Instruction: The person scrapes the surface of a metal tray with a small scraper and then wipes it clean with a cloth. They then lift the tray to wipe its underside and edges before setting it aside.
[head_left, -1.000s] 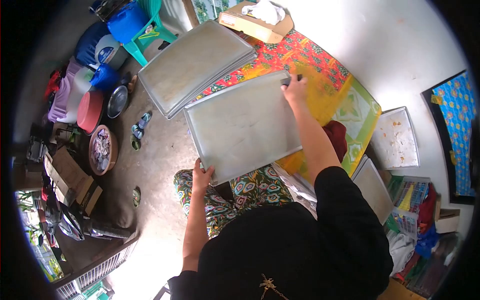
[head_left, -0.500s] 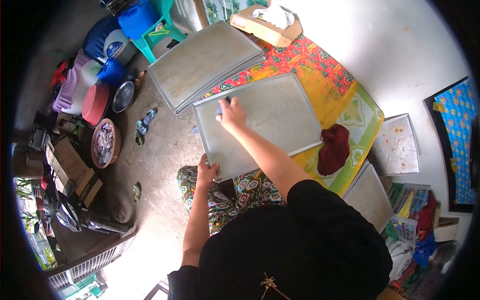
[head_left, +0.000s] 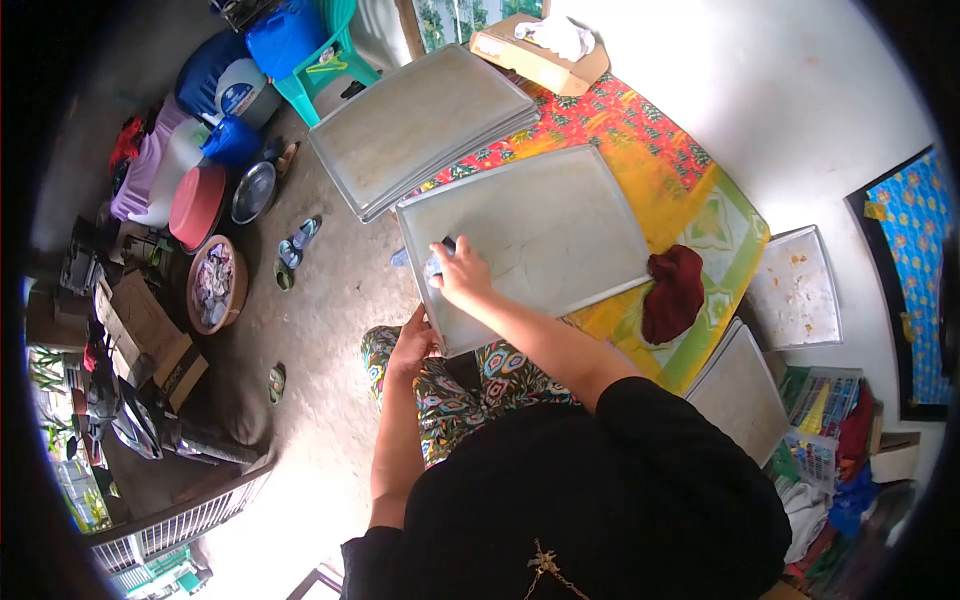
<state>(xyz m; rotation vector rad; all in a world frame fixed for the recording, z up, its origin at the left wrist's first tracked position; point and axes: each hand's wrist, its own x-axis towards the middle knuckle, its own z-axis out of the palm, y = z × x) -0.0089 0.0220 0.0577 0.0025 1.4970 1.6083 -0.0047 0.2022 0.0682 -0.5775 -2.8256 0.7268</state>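
Note:
A flat metal baking tray [head_left: 560,225] lies in front of me, its near left corner over my lap. My left hand [head_left: 412,345] grips the rim at that corner, fingers wrapped around the edge. My right hand [head_left: 463,277] is closed on a small scraper-like tool [head_left: 449,244], dark at one end and pale bluish near the fingers, pressed to the left part of the tray surface. Its exact kind is mostly hidden by the fingers. A dark red cloth [head_left: 673,293] rests against the tray's right corner.
Stacked trays [head_left: 420,125] stand beyond, beside a cardboard box [head_left: 540,55] on the patterned tablecloth [head_left: 640,125]. More trays [head_left: 740,395] are at my right, with another tray [head_left: 797,290] by the wall. Basins [head_left: 197,208], a laundry tub [head_left: 217,285] and slippers [head_left: 290,252] are on the left floor.
My right hand has moved down the tray toward me with the tool, from near the far left part to the nearer left. My left hand keeps hold of the corner.

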